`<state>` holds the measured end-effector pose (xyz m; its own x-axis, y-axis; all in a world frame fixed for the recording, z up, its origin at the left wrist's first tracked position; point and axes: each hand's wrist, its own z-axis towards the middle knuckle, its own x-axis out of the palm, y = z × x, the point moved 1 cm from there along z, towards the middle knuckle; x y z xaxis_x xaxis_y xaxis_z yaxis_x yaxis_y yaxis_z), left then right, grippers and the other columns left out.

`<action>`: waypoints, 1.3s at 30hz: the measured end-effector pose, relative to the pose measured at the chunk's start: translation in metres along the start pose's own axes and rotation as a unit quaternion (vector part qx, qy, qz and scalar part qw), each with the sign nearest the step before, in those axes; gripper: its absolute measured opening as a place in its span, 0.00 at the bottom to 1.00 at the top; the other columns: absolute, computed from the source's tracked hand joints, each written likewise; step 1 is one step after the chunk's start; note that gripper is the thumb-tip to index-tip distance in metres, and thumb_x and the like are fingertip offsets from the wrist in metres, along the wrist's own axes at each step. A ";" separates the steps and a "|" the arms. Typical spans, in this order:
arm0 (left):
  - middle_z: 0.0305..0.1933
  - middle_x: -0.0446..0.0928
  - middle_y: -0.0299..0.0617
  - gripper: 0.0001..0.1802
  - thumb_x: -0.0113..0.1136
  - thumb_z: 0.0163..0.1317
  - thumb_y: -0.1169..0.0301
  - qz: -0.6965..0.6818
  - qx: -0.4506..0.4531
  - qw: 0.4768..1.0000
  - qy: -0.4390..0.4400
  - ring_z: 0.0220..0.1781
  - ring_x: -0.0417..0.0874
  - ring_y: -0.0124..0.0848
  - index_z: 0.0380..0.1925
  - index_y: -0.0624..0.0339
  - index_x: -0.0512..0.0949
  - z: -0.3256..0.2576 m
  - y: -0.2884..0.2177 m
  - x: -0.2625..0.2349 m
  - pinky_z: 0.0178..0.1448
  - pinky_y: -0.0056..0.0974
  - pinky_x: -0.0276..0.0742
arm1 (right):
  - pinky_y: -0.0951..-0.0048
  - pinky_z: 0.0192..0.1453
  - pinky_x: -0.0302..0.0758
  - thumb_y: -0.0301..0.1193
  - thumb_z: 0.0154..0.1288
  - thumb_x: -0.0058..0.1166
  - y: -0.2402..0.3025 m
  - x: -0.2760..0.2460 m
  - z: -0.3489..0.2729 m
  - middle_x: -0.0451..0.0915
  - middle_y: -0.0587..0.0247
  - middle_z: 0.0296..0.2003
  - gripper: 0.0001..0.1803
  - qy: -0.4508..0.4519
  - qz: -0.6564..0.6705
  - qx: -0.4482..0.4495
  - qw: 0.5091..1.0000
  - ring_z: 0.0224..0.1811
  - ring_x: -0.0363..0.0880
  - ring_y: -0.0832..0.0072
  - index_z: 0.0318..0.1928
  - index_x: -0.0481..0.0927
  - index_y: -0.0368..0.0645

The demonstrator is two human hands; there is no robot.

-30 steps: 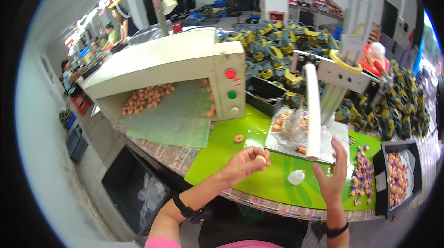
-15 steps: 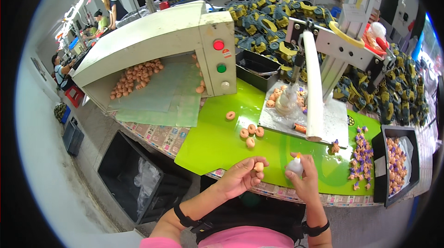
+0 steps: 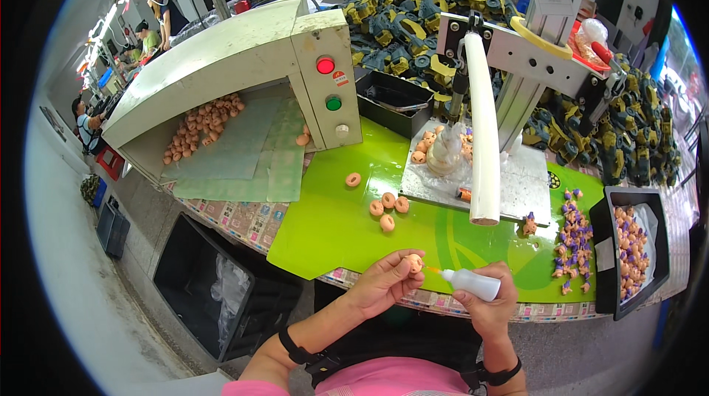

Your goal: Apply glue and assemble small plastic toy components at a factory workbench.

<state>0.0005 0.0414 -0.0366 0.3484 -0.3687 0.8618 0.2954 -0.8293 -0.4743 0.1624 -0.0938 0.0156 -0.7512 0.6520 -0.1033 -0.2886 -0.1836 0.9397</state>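
Note:
Between the fingers of my left hand (image 3: 380, 284) is a small flesh-coloured doll head (image 3: 414, 262). My right hand (image 3: 489, 306) is closed round a white squeeze bottle (image 3: 474, 284), tilted onto its side. Its thin orange nozzle (image 3: 434, 270) points left, with the tip at or very close to the doll head; whether they touch I cannot tell. Beyond my hands, several loose doll heads (image 3: 387, 223) lie on the green mat (image 3: 325, 226), and one more (image 3: 353, 180) lies apart from them. A single head with purple parts (image 3: 529, 223) sits by the metal plate's front edge.
At the left stands a beige machine (image 3: 295, 49) with many heads inside. A lever press (image 3: 484, 130) rises from a metal plate (image 3: 517, 174). Purple-topped heads (image 3: 572, 241) and a black bin (image 3: 605, 256) are at the right. Grey-yellow toy parts (image 3: 399, 27) are piled behind.
The bottle has swung from upright onto its side, its nozzle now at the doll head. My left fingers have turned the head slightly. The whole view has shifted a little.

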 end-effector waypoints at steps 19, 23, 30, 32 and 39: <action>0.50 0.75 0.37 0.18 0.52 0.70 0.66 0.016 -0.012 1.000 -0.007 0.50 0.80 0.26 0.55 0.61 0.69 0.001 0.000 0.001 0.58 0.30 0.77 | 0.71 0.33 0.71 0.28 0.41 0.77 -0.003 0.003 0.004 0.77 0.60 0.30 0.24 0.006 -0.105 -0.076 0.992 0.30 0.75 0.69 0.40 0.78 0.41; 0.51 0.75 0.41 0.18 0.52 0.70 0.67 0.008 -0.006 1.000 -0.019 0.50 0.80 0.28 0.56 0.61 0.69 0.001 0.000 0.002 0.58 0.32 0.78 | 0.71 0.33 0.72 0.28 0.40 0.76 0.001 -0.001 0.002 0.77 0.60 0.29 0.24 0.005 -0.133 -0.084 0.988 0.30 0.75 0.68 0.40 0.78 0.41; 0.53 0.75 0.45 0.18 0.52 0.70 0.68 0.012 0.004 0.999 -0.029 0.50 0.80 0.30 0.57 0.61 0.68 -0.002 -0.001 -0.001 0.58 0.33 0.78 | 0.72 0.34 0.72 0.28 0.42 0.76 0.014 -0.003 -0.001 0.77 0.59 0.30 0.22 0.040 -0.148 -0.079 0.985 0.29 0.75 0.69 0.37 0.77 0.40; 0.53 0.75 0.45 0.18 0.52 0.70 0.68 0.013 0.003 0.999 -0.030 0.50 0.80 0.30 0.56 0.61 0.68 -0.001 -0.002 0.000 0.59 0.34 0.78 | 0.72 0.35 0.72 0.27 0.44 0.75 0.005 -0.001 -0.004 0.77 0.58 0.32 0.20 -0.019 -0.078 -0.010 0.997 0.30 0.76 0.71 0.37 0.77 0.40; 0.52 0.75 0.45 0.18 0.54 0.68 0.67 0.029 0.005 0.999 -0.041 0.50 0.80 0.31 0.55 0.60 0.69 0.002 0.000 0.002 0.58 0.35 0.78 | 0.70 0.45 0.75 0.22 0.48 0.67 -0.030 0.006 0.025 0.79 0.57 0.37 0.18 -0.052 -0.178 -0.040 0.982 0.37 0.79 0.66 0.41 0.78 0.38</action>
<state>0.0031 0.0418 -0.0353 0.4360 -0.3801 0.8158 0.2807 -0.8038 -0.5245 0.1808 -0.0661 -0.0052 -0.5310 0.7557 -0.3833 -0.5710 0.0150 0.8208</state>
